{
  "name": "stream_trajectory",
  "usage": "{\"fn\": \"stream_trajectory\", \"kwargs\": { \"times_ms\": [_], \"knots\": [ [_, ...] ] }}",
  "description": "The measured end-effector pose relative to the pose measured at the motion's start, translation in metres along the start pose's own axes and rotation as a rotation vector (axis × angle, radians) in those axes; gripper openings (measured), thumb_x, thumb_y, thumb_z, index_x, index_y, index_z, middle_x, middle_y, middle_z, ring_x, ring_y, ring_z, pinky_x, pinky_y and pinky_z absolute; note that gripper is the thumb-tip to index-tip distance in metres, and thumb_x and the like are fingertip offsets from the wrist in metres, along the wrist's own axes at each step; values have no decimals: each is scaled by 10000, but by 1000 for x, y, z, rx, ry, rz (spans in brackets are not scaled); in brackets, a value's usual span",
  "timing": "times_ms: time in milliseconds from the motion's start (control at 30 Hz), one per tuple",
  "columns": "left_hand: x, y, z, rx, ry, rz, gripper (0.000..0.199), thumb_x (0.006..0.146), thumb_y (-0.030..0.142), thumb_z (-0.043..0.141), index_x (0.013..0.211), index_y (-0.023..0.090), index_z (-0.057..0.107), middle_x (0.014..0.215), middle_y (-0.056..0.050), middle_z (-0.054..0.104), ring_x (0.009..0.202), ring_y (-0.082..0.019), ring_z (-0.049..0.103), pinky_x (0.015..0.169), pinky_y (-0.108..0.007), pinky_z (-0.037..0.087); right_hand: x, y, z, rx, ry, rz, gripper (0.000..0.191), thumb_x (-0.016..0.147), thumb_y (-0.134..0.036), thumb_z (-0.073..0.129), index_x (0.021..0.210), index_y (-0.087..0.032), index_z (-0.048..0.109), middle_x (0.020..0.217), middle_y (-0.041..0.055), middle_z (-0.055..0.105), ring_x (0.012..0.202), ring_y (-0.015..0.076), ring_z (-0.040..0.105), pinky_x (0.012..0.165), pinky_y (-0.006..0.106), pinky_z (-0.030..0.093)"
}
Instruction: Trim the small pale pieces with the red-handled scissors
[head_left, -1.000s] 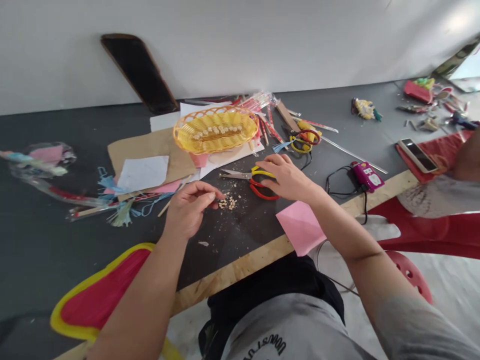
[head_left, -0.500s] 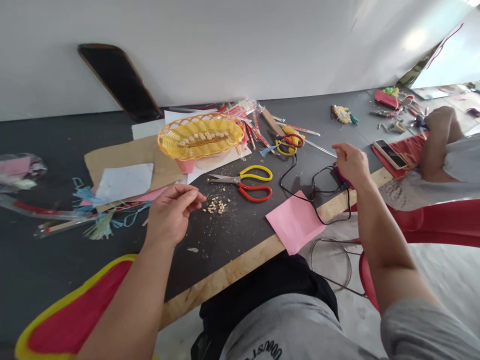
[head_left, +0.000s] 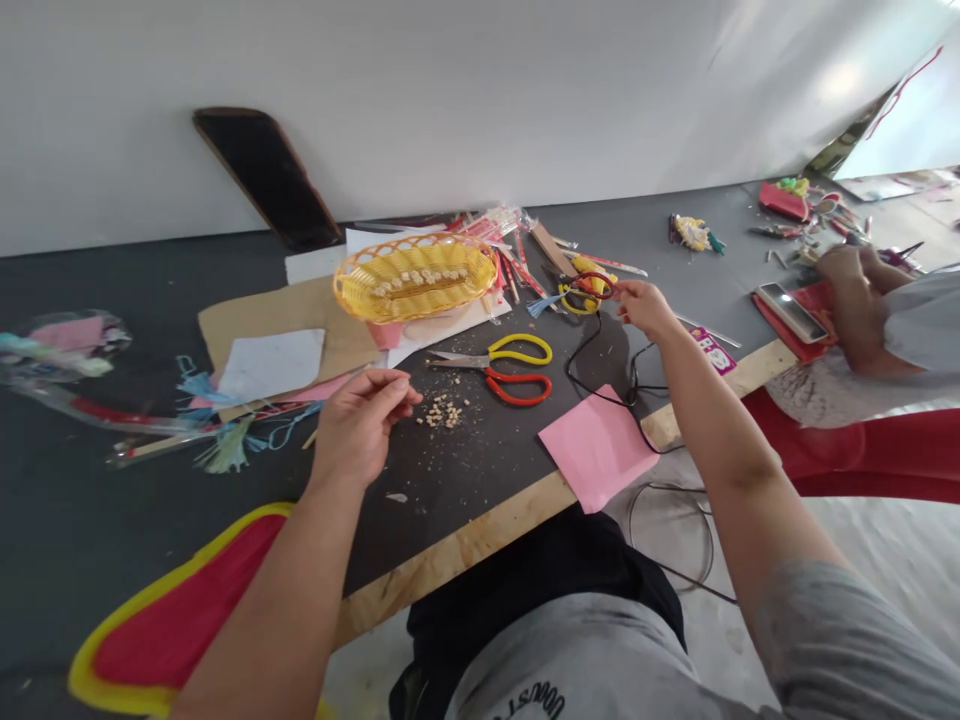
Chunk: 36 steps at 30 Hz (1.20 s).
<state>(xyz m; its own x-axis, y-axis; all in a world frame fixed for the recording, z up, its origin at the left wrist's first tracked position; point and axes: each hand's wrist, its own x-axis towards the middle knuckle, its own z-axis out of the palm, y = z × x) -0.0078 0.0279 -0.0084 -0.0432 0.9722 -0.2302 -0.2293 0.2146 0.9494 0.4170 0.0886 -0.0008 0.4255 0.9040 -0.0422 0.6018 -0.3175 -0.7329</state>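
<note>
My left hand [head_left: 360, 420] is held over the tabletop with thumb and fingertips pinched together; whatever they hold is too small to make out. Just right of it lies a small pile of pale cut bits [head_left: 444, 411]. Scissors with one yellow and one red handle [head_left: 517, 370] rest behind the pile, blades pointing left. My right hand [head_left: 646, 310] reaches forward, its fingertips closed at the dark red handle loop of a second pair of scissors [head_left: 592, 285]. A yellow woven basket [head_left: 420, 302] at the back holds a row of small pale pieces.
A phone [head_left: 266, 175] leans on the wall. Pink paper [head_left: 596, 450] overlaps the front edge beside a black cable [head_left: 574, 368]. Cardboard, paper, tassels [head_left: 229, 445] and wrapped sticks lie around the basket. At right, another person's hands [head_left: 862, 275] work near a second phone [head_left: 789, 312].
My right hand has moved left and away from me, from beside the clear stick to the red-handled scissors. A pink tag is uncovered. My left hand keeps its pinch.
</note>
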Motion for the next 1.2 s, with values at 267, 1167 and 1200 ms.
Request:
{"fn": "stream_trajectory", "kwargs": {
  "times_ms": [267,1167,1200],
  "knots": [
    [1,-6,-1,60,-46,-4,259,618,308,841,801,174,715,648,6,709,583,-91,615,570,-183,482,11,-14,6,-118,-20,40,156,783,-241,690,922,-173,668,717,9,640,570,122,553,604,286,489],
    [0,-5,-1,84,-69,36,247,634,318,821,797,168,713,651,-8,697,600,-112,617,577,-211,470,-78,-29,4,835,-435,-22,413,782,-325,647,1183,-236,611,1046,42,738,865,153,702,801,321,640],
    [0,-5,-1,84,-67,37,250,630,317,822,797,167,712,649,-7,696,601,-111,619,578,-208,471,-83,-29,5,860,-444,-6,420,783,-314,664,1193,-233,618,1037,40,744,840,146,702,780,311,642]
  ]
}}
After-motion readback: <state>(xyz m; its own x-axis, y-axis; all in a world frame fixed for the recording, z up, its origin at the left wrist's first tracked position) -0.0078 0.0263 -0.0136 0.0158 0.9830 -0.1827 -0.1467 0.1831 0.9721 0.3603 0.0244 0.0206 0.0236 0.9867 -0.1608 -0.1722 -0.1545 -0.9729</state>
